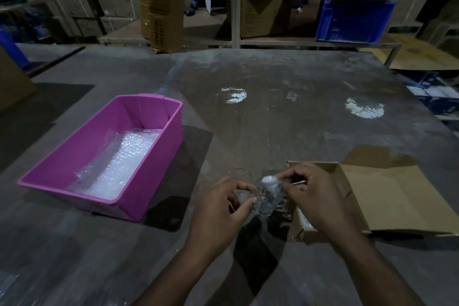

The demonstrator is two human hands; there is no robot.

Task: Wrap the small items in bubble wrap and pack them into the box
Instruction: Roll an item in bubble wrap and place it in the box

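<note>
A small white item [270, 182] sits inside a clear piece of bubble wrap [267, 202] held up between both hands above the table. My left hand [223, 208] pinches the wrap's left edge with thumb and fingers. My right hand [313, 194] pinches the top of the wrapped item. An open brown cardboard box [377, 196] lies right behind my right hand, flaps spread; its inside is mostly hidden. A pink plastic bin [82, 146] at the left holds sheets of bubble wrap [121, 159].
The grey table [273, 119] is worn, with bright light patches. Behind it stand a tall cardboard carton [161, 2], a blue crate [355, 20] on a low shelf, and stacked boxes. Flat cardboard [422, 54] lies at the far right.
</note>
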